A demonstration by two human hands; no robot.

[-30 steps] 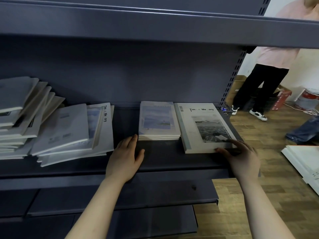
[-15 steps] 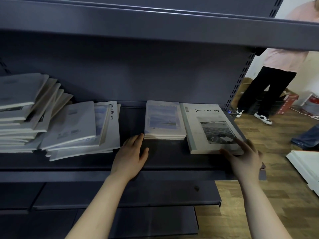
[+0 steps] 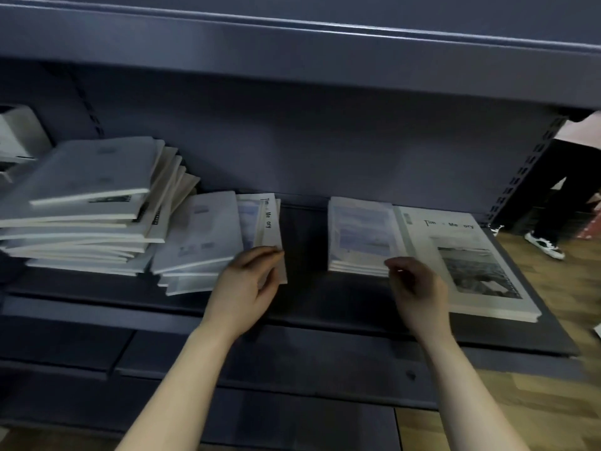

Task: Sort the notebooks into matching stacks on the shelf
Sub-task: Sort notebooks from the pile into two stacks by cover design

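Note:
On the dark shelf board (image 3: 305, 304), a tall leaning stack of pale notebooks (image 3: 81, 196) stands at the left. Beside it lies a loose mixed pile (image 3: 198, 236), with a "Time Memory" notebook (image 3: 270, 219) showing at its right edge. My left hand (image 3: 247, 284) pinches the front right corner of that pile, fingers on top. To the right sit a small stack of blue-cover notebooks (image 3: 357, 232) and a large "Time Memory" notebook (image 3: 461, 255). My right hand (image 3: 419, 288) hovers at the blue stack's front edge, fingers loosely curled, holding nothing.
An upper shelf (image 3: 292, 60) overhangs closely. A lower shelf (image 3: 292, 362) juts out below my forearms. Another person's legs (image 3: 559, 190) stand on the wooden floor (image 3: 553, 402) past the shelf's right end. A box-like object (image 3: 19, 135) sits at far left.
My view has swung left. My left hand moved from the bare shelf board to the mixed pile's corner. My right hand left the large notebook and moved left to the blue stack.

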